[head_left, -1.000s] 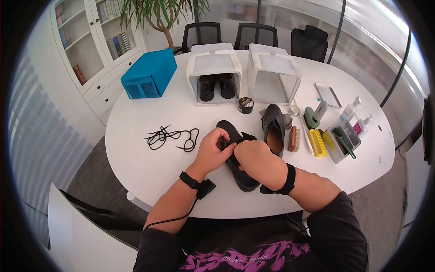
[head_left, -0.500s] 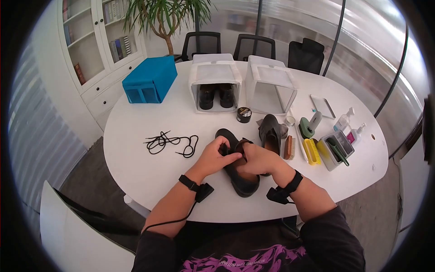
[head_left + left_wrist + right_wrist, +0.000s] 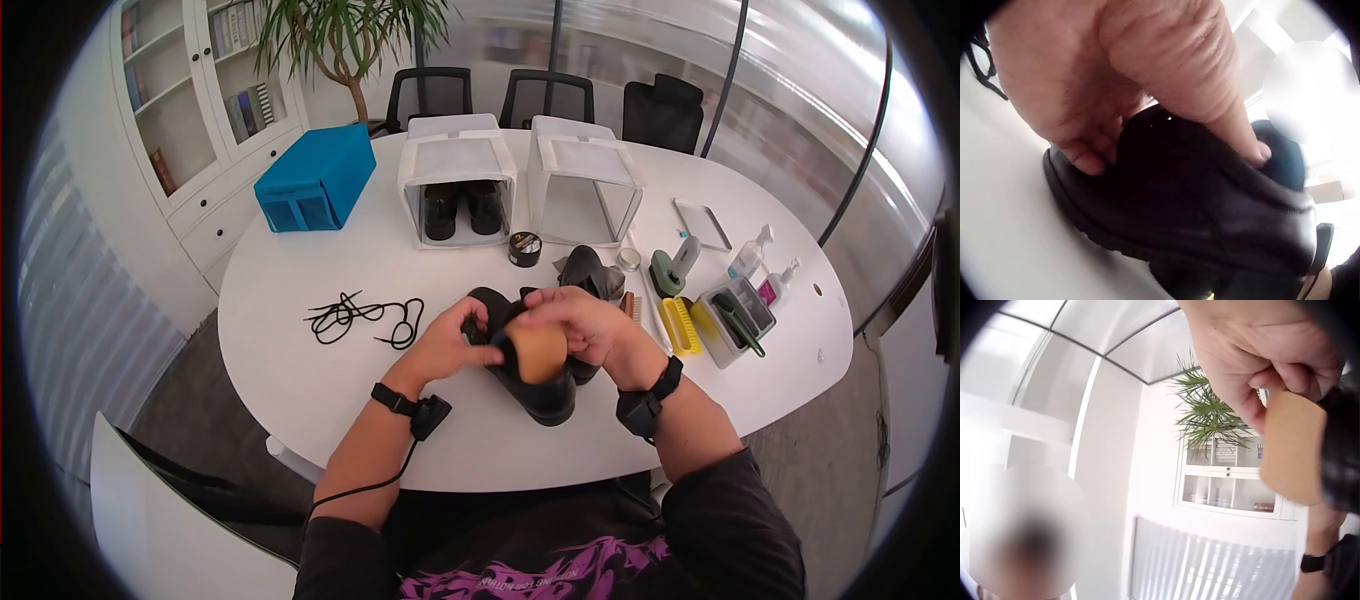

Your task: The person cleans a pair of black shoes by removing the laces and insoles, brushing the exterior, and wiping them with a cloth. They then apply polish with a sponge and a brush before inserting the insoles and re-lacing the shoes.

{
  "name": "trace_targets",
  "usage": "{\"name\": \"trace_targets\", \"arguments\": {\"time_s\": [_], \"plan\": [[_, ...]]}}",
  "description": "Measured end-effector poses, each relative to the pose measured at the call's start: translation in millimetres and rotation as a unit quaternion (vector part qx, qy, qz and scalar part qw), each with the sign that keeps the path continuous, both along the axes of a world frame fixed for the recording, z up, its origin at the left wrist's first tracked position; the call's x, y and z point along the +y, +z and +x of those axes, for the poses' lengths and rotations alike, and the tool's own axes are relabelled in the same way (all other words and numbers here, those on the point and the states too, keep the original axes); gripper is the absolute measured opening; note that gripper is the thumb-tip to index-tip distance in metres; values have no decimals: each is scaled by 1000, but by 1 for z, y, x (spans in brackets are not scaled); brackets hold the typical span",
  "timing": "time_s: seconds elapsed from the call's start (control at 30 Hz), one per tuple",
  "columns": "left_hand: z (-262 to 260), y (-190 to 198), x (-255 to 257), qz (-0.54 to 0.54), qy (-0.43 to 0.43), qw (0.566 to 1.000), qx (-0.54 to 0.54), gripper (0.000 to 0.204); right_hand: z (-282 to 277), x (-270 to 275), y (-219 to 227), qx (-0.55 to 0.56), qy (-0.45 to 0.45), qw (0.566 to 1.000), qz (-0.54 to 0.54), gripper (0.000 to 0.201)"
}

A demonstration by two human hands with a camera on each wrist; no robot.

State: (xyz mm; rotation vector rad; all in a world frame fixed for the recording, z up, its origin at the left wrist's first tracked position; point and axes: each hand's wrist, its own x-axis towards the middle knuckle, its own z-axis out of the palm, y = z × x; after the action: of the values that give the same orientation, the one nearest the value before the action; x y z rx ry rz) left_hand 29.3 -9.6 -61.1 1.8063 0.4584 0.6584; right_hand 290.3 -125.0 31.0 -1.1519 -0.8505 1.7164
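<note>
A black leather shoe [image 3: 548, 402] stands on the table in front of me. My left hand [image 3: 448, 345] holds it by the side; in the left wrist view the thumb lies over the rim of the opening and the fingers are on the outside of the shoe [image 3: 1222, 219]. With my right hand [image 3: 590, 328] I pinch a tan insole [image 3: 538, 350], which sticks up out of the shoe's opening. The right wrist view has the insole [image 3: 1292, 450] between thumb and fingers, its rounded end showing. Just behind, partly covered by my right hand, is the other black shoe [image 3: 582, 266].
Black shoelaces [image 3: 345, 317] lie left. At the back are a blue box [image 3: 318, 180], a white box [image 3: 458, 160] with shoes inside, and another white box [image 3: 585, 170]. A polish tin [image 3: 524, 249], a yellow brush [image 3: 682, 326] and a grey caddy [image 3: 735, 325] stand right.
My right hand has come up out of the shoe, and the tan insole now rises from the opening in its fingers. My left hand keeps hold of the shoe's side.
</note>
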Motion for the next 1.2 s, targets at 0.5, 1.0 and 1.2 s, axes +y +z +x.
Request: {"name": "trace_targets", "arguments": {"time_s": [0.5, 1.0, 1.2], "plan": [[23, -3, -26, 4, -16, 989, -147, 62, -129, 10, 51, -69, 69, 947, 307, 31], [25, -12, -20, 67, 56, 995, -51, 52, 22, -49, -3, -658, -87, 724, 187, 24], [22, -13, -21, 58, 61, 995, -53, 51, 42, -53, 4, -773, -42, 620, 126, 33]]}}
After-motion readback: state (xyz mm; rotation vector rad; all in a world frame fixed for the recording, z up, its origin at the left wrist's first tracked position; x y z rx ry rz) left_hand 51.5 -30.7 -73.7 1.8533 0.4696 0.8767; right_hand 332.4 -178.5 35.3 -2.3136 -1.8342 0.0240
